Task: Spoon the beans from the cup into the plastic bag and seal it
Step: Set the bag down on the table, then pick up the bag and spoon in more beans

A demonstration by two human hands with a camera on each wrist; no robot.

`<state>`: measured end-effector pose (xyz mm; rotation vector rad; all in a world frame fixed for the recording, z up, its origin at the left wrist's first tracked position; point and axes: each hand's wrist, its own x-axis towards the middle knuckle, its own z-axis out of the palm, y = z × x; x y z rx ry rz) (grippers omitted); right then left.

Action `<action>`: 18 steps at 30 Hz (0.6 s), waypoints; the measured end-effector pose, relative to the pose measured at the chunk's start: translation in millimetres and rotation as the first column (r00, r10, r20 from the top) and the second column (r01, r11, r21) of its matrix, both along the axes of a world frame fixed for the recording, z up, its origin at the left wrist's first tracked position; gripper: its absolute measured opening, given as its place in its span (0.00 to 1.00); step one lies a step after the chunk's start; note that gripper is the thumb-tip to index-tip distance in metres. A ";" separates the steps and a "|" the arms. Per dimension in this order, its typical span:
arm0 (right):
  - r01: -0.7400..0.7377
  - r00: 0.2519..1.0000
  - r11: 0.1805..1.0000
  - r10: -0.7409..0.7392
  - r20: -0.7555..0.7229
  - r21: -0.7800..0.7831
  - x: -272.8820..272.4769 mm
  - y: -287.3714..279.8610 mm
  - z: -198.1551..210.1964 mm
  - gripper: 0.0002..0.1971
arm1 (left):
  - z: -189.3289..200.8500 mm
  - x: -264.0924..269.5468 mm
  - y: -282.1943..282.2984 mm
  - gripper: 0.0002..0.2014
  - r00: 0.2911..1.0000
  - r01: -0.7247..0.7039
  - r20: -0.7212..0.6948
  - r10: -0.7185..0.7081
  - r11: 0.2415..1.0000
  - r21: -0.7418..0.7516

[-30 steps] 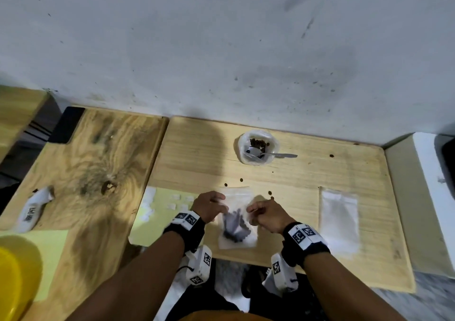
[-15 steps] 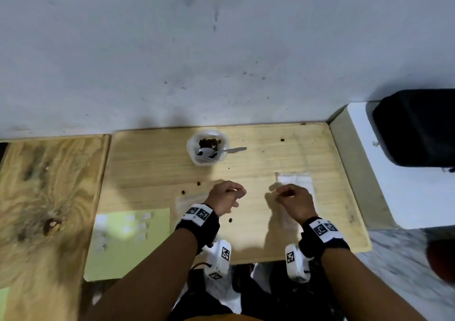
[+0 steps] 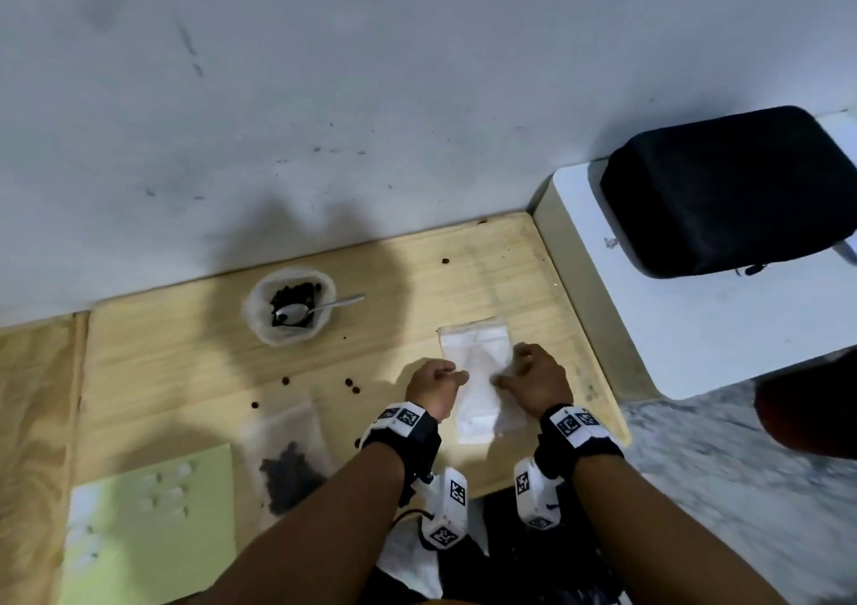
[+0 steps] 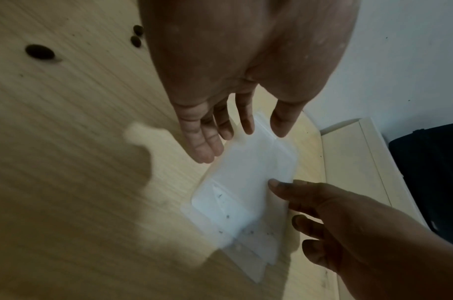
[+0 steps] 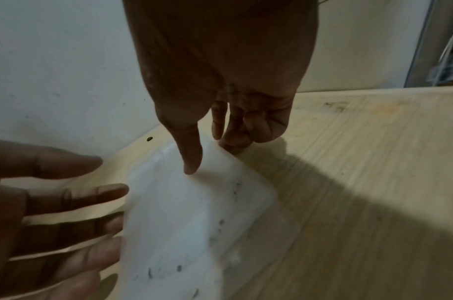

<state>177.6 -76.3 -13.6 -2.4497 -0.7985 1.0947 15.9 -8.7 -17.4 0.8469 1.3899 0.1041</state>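
- An empty plastic bag (image 3: 477, 372) lies flat on the wooden table (image 3: 195, 372), toward the right edge and nearer the front edge than the wall.
- The left hand (image 3: 433, 384) sits at the bag's left edge, fingers straight and slightly apart, holding nothing.
- The right hand (image 3: 538, 379) rests on the bag's right side; its thumb (image 5: 192, 158) touches the top sheet, fingers loosely bent. Whether it pinches the plastic cannot be told.
- A filled bag (image 3: 287, 461) with dark beans lies near the front edge, left of the left forearm.
- The cup (image 3: 291, 310) stands near the back edge by the wall, a spoon (image 3: 315, 310) resting in it, handle pointing right.
- Loose beans (image 3: 352, 385) dot the table between cup and bags.
- A black case (image 3: 728, 192) sits on a white surface beyond the right edge.
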 end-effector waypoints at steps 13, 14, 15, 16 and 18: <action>0.183 0.977 0.951 -0.149 -0.151 0.249 18.9 -3.6 6.8 0.06 | 5.8 -3.9 6.0 0.10 0.994 0.108 -0.053 -0.099 0.976 0.191; 0.210 0.964 0.937 -0.151 -0.218 0.278 18.1 -2.5 12.9 0.06 | 8.7 -5.8 6.6 0.09 0.995 0.103 -0.032 -0.099 0.974 0.201; 0.241 0.944 0.925 -0.153 -0.293 0.293 17.2 -0.5 21.6 0.04 | 10.8 -7.9 7.7 0.08 0.996 0.087 -0.003 -0.089 0.975 0.203; 0.259 0.922 0.918 -0.142 -0.361 0.300 15.4 2.0 30.8 0.03 | 14.0 -10.6 9.4 0.08 0.998 0.057 0.029 -0.063 0.979 0.194; 0.245 0.886 0.927 -0.094 -0.454 0.285 13.4 5.7 44.8 0.03 | 21.6 -16.7 13.8 0.08 0.997 -0.002 0.081 -0.015 0.979 0.204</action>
